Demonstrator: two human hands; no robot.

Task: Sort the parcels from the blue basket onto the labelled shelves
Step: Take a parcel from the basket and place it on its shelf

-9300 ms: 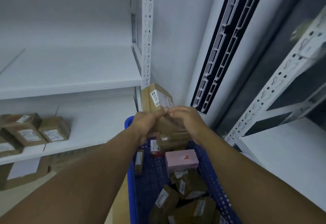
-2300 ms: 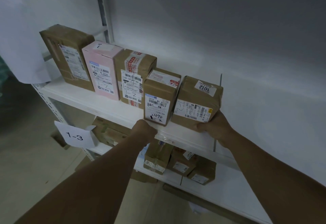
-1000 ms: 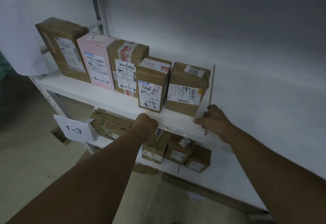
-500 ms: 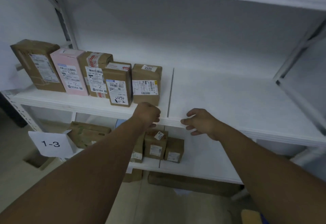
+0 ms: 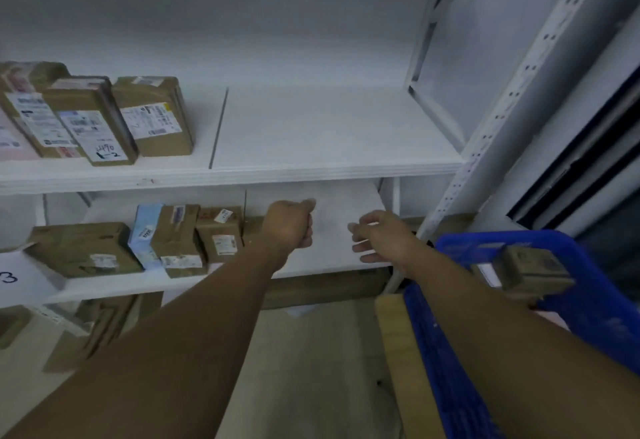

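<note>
Step in hand, as judged from this view: both hands are empty, and the next parcel must be fetched from the blue basket.

Reading left to right. The upper shelf carries a row of upright brown parcels at its left end; the nearest, the brown parcel marked "1-2", shows its handwritten code facing out. The lower shelf holds more cartons, among them a light blue parcel, and a paper tag hangs at its left edge (only a "3" is legible).

The left hand is closed into a loose fist in the air in front of the lower shelf; it grips nothing visible and touches no parcel. The right hand has its fingers spread and slightly curled, empty, near the basket's rim but not touching it.

The basket stands at the right, with a small brown parcel on top of its load.

Recommended practice: take one parcel, turn its label up, read the code first, then match it to the shelf tag.
</note>
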